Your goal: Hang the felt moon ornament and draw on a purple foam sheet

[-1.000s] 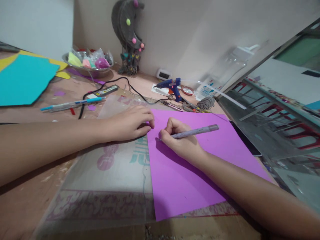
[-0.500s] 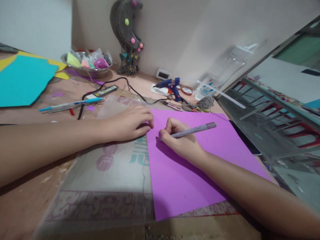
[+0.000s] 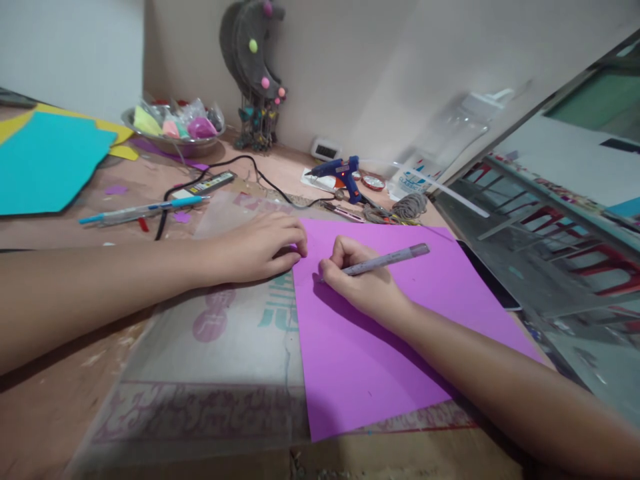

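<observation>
A purple sheet of craft foam or paper lies at a slant over a printed translucent plastic sheet. My right hand rests on the purple sheet, its fingers closed round a slim grey pen. The pen's tip points left at the upper left part of the sheet, partly hidden by my thumb. My left hand lies palm down on the plastic, fingers loosely bent, fingertips touching the purple sheet's left edge and holding nothing.
Behind my hands lie a blue glue gun, its black cord and a grey yarn bundle. Left are a blue pen, turquoise sheet and metal bowl of bags. A moon-shaped decoration stands against the wall.
The pen's upper end has shifted very slightly left, with my right hand staying almost in place. My left hand and the purple sheet look the same.
</observation>
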A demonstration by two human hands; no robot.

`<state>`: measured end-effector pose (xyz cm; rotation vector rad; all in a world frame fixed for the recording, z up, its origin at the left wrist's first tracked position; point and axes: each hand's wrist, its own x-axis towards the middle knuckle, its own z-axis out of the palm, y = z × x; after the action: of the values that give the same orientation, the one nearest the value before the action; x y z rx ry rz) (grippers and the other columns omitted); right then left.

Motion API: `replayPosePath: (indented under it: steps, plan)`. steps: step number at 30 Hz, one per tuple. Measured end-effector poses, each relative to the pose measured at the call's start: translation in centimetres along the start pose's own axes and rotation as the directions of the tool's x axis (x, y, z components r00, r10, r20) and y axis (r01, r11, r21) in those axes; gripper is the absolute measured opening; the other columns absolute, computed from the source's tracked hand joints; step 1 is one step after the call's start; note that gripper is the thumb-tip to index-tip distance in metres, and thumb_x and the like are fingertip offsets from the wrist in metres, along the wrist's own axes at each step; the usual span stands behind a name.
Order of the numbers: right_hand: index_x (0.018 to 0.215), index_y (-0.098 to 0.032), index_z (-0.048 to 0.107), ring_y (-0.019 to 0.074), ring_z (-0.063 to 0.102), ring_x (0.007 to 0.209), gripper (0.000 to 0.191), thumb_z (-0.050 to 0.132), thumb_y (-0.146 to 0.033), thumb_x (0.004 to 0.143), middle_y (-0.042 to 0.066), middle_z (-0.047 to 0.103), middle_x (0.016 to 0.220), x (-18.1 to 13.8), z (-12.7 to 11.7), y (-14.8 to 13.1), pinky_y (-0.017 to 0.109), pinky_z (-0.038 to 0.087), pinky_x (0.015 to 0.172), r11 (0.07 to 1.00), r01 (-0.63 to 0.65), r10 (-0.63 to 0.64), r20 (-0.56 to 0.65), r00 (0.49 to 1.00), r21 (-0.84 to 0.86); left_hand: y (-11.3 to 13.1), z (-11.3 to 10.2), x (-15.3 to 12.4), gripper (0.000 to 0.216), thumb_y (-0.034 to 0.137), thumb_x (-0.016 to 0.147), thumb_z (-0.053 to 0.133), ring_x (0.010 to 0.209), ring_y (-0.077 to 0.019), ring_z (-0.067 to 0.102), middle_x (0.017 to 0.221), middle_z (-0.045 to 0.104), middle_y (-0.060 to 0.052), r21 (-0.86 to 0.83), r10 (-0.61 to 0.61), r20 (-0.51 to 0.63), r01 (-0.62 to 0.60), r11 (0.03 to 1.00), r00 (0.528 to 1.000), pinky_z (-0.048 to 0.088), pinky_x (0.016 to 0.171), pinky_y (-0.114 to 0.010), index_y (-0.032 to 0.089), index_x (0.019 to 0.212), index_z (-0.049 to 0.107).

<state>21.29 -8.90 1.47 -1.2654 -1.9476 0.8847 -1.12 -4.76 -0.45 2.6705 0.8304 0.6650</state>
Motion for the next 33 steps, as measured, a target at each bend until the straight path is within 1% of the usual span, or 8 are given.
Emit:
replayPosePath:
  steps: [3,7,10,16,21,23,28,33]
  plan:
    - [0.065,-0.025,0.038,0.0086,0.037,0.05,0.028,0.062,-0.029,0.08,-0.008,0.044,0.054,-0.02,-0.19,0.09,0.025,0.029,0.05,1.0,-0.02,0.02,-0.04,0.999,0.005,0.03,0.03,0.03,0.015,0.024,0.097,0.054,0.109,-0.0237,0.061,0.112,0.069,-0.007,0.0,-0.003,-0.005,0.003,1.0,1.0,0.044,0.101,-0.04,0.02,0.101,0.068]
    - [0.067,-0.024,0.041,0.0092,0.04,0.051,0.03,0.064,-0.035,0.082,-0.007,0.047,0.055,-0.19,-0.21,-0.14,0.025,0.031,0.051,0.998,-0.052,0.051,0.023,0.998,0.024,0.07,-0.03,0.05,0.016,0.025,0.097,0.054,0.109,-0.0244,0.061,0.112,0.069,-0.008,-0.005,-0.002,-0.002,0.002,1.0,1.0,0.044,0.1,-0.04,0.02,0.101,0.069]
    - [0.067,-0.024,0.041,0.0091,0.039,0.051,0.031,0.066,-0.036,0.082,-0.007,0.048,0.055,-0.24,-0.11,-0.23,0.025,0.03,0.051,0.999,-0.04,0.039,0.06,0.997,0.021,0.03,-0.04,0.02,0.017,0.026,0.097,0.054,0.109,-0.0247,0.061,0.113,0.069,-0.008,-0.011,-0.003,-0.002,0.003,1.0,1.0,0.045,0.1,-0.041,0.02,0.101,0.069]
    - [0.063,-0.025,0.037,0.0082,0.033,0.049,0.029,0.063,-0.028,0.076,-0.008,0.04,0.053,0.1,-0.41,0.13,0.025,0.028,0.049,0.999,-0.031,0.031,-0.019,0.999,-0.018,-0.18,0.14,0.03,0.017,0.025,0.098,0.052,0.109,-0.0238,0.061,0.112,0.069,-0.007,0.005,0.004,-0.002,-0.004,1.0,1.0,0.045,0.101,-0.041,0.02,0.102,0.068]
    - [0.063,-0.025,0.038,0.0095,0.039,0.051,0.027,0.061,-0.029,0.077,-0.007,0.043,0.054,0.23,-0.89,0.46,0.025,0.031,0.051,0.997,-0.062,0.058,-0.096,0.994,-0.04,-0.28,0.25,-0.03,0.018,0.023,0.096,0.053,0.11,-0.024,0.061,0.114,0.069,-0.007,0.017,0.0,0.003,-0.001,1.0,1.0,0.045,0.101,-0.041,0.02,0.103,0.068]
    - [0.064,-0.025,0.039,0.0095,0.04,0.051,0.027,0.061,-0.031,0.078,-0.007,0.045,0.054,0.16,-0.93,0.39,0.025,0.031,0.051,0.997,-0.07,0.069,-0.077,0.995,-0.022,-0.31,0.27,-0.05,0.017,0.023,0.097,0.053,0.11,-0.0238,0.061,0.114,0.069,-0.007,0.021,0.002,0.003,-0.002,1.0,1.0,0.045,0.101,-0.041,0.02,0.104,0.068]
    - [0.066,-0.024,0.04,0.0083,0.04,0.048,0.029,0.063,-0.034,0.08,-0.007,0.049,0.054,-0.05,-0.74,0.0,0.025,0.031,0.049,0.997,-0.077,0.077,0.026,0.997,0.012,-0.34,0.25,-0.01,0.016,0.023,0.097,0.053,0.109,-0.0236,0.06,0.113,0.069,-0.008,0.023,0.011,0.003,-0.011,1.0,1.0,0.045,0.1,-0.041,0.019,0.103,0.068]
    - [0.063,-0.025,0.038,0.0092,0.042,0.05,0.026,0.061,-0.03,0.076,-0.007,0.046,0.053,0.32,-1.02,0.37,0.025,0.032,0.05,0.997,-0.074,0.073,-0.042,0.996,-0.031,-0.35,0.29,-0.03,0.017,0.024,0.097,0.052,0.109,-0.0234,0.06,0.113,0.068,-0.007,0.021,0.02,-0.008,-0.02,1.0,1.0,0.045,0.1,-0.04,0.02,0.103,0.067]
